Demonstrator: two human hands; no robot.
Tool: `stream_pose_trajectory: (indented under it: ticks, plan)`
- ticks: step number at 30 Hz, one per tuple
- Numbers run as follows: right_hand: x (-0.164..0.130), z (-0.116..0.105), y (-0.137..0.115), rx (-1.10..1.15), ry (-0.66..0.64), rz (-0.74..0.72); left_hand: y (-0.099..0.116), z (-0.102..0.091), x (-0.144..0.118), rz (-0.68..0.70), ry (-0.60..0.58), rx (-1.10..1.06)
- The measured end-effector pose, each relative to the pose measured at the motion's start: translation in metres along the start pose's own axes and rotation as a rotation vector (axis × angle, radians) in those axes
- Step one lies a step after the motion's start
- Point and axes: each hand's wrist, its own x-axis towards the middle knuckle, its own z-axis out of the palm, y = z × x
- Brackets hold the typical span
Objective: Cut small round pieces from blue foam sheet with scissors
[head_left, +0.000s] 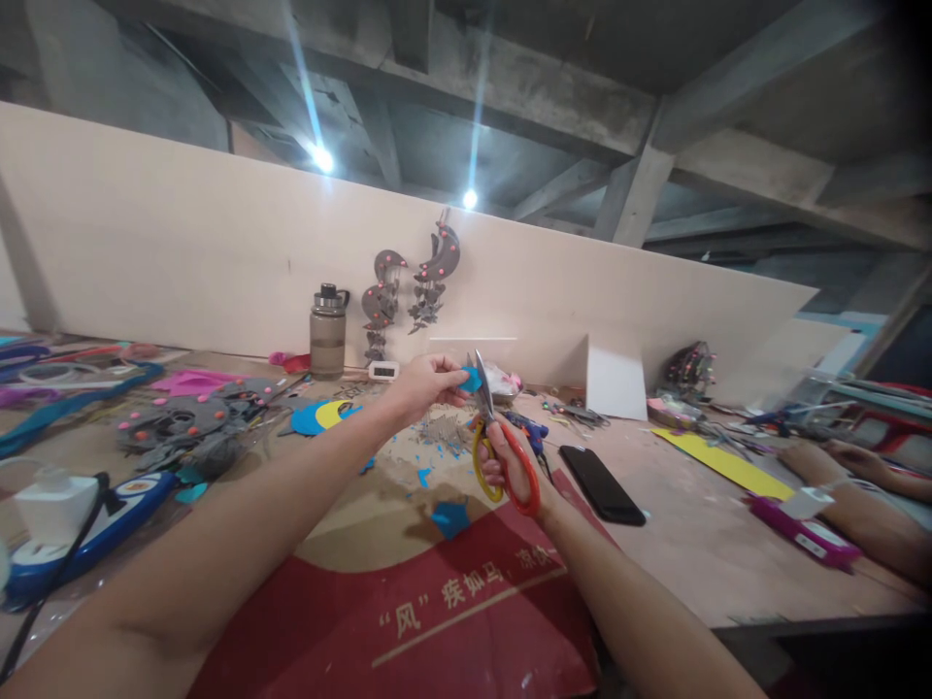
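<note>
The left hand pinches a small blue foam piece above the table's middle. The right hand's grip is closed through the handles of orange-yellow scissors, blades at the piece. A black phone lies just right.

Water bottle, black phone, yellow strip

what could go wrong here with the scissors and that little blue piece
1. The left hand pinches the small blue piece right at the blades of the scissors, so its fingers might get nicked.
2. The piece is tiny and held only at one edge; it may twist and cut crooked.
3. Offcuts may drop among the blue scraps on the table.
</note>
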Motion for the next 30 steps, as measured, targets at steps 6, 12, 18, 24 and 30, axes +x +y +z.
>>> stream_pose_trajectory:
  ticks: [6,12,18,24,30]
  plan:
    - [0.000,0.000,-0.001,0.000,0.012,-0.005,-0.004,0.000,0.000,-0.039,-0.018,-0.029]
    - [0.001,0.002,-0.002,-0.010,0.033,-0.013,-0.009,0.000,0.001,-0.044,-0.039,-0.036]
    - [0.001,0.002,0.000,-0.015,0.045,-0.026,-0.009,0.002,-0.001,-0.050,-0.042,-0.037]
    - [0.000,0.005,-0.003,-0.023,0.061,-0.030,-0.009,0.004,-0.003,-0.067,-0.060,-0.033]
    - [0.000,0.007,-0.004,-0.042,0.083,-0.033,-0.011,0.005,-0.003,-0.083,-0.060,-0.048]
